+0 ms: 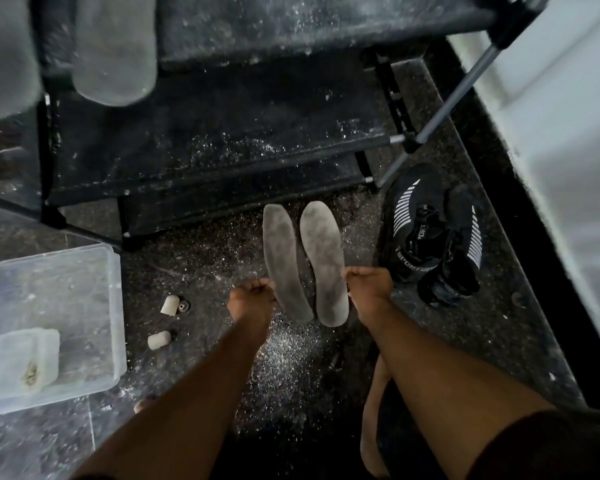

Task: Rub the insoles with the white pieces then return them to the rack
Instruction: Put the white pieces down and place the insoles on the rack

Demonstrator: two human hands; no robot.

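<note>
Overhead, hands (253, 297) (368, 282) each pinching an insole (284, 265) (323, 258); seemingly chalky white pieces (169, 304) near tub (116, 306).

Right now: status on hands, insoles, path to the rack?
Left hand grips left insole, right hand grips right insole. Both held above floor. White pieces on floor, untouched. Rack directly ahead, nothing between.

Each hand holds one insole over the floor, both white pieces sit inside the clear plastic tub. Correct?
Not quite. The head view shows the left hand and right hand each holding an insole, but both white pieces lie on the floor beside the clear plastic tub, not inside it.
</note>
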